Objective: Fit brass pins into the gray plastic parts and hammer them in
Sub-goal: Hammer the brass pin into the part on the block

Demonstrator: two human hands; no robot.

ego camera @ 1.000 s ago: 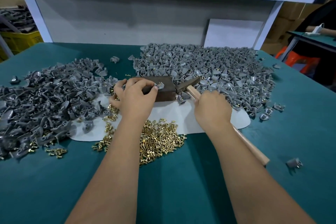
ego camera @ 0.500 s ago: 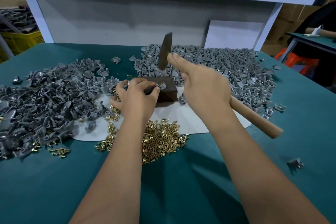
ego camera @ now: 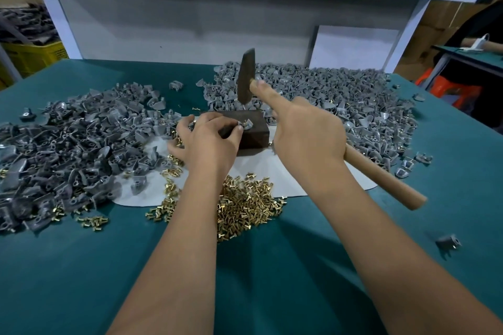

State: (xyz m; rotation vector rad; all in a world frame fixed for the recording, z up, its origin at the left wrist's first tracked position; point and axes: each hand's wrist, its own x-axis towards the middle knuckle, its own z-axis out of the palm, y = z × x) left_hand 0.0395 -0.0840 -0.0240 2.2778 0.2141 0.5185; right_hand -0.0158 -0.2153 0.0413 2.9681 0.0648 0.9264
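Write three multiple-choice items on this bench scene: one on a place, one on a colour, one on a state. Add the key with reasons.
1. Where is the heap of brass pins?
A. on the block
B. near the table's front, between the forearms
C. on the shelf

2. What colour is the table?
A. teal
B. red
C. white

3. How is the hammer held?
A. lying flat on the table
B. head raised above the block in the right hand
C. hung on the shelf

Key: B, the pins lie between the arms; A, its cover is teal; B, the head stands clear over the block while the left hand steadies a gray part.
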